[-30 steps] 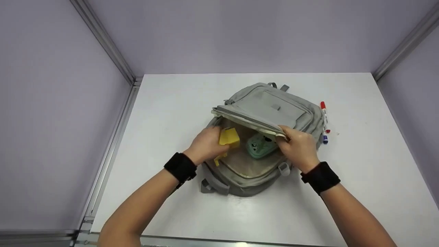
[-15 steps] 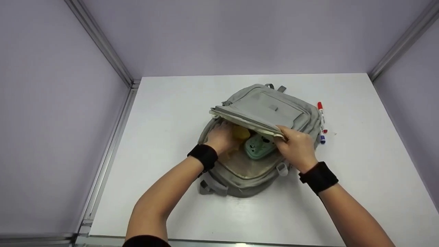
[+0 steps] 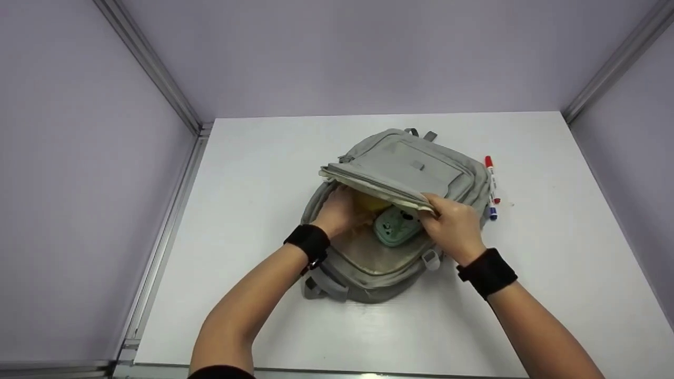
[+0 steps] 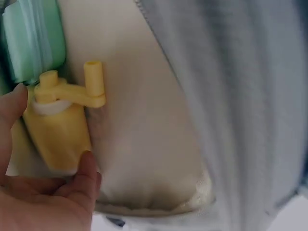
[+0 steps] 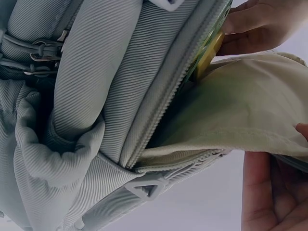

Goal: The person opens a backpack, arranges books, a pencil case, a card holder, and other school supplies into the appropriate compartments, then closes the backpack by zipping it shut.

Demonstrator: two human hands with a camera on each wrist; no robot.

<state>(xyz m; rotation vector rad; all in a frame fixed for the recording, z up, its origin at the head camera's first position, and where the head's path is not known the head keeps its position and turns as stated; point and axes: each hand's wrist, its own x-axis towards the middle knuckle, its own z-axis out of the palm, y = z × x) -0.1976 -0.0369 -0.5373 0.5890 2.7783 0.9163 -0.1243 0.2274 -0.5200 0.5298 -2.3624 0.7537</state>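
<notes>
A grey backpack [image 3: 405,163] lies on the white table with its main pocket unzipped. My right hand [image 3: 454,226] pinches the rim of its raised flap [image 3: 376,184], thumb on one side and fingers on the other. Inside the pocket, my left hand [image 3: 339,210] holds a yellow pencil sharpener [image 4: 62,134] with a crank handle [image 4: 94,79], thumb and fingers curled about its body. In the head view, the flap and hand partly hide the sharpener. Beside it in the pocket is a mint-green zipped case [image 3: 396,226] with small dark figures on it.
Right of the backpack lie a red-capped marker [image 3: 489,163] and a blue-capped marker [image 3: 493,213] on the white table [image 3: 253,184]. Purple-grey walls with metal frame rails enclose the table at the back and sides. A strap buckle [image 3: 430,259] hangs near my right hand.
My left hand has moved right and deeper into the pocket with the pencil sharpener, which now sits under the flap near the green case. My right hand keeps holding the flap.
</notes>
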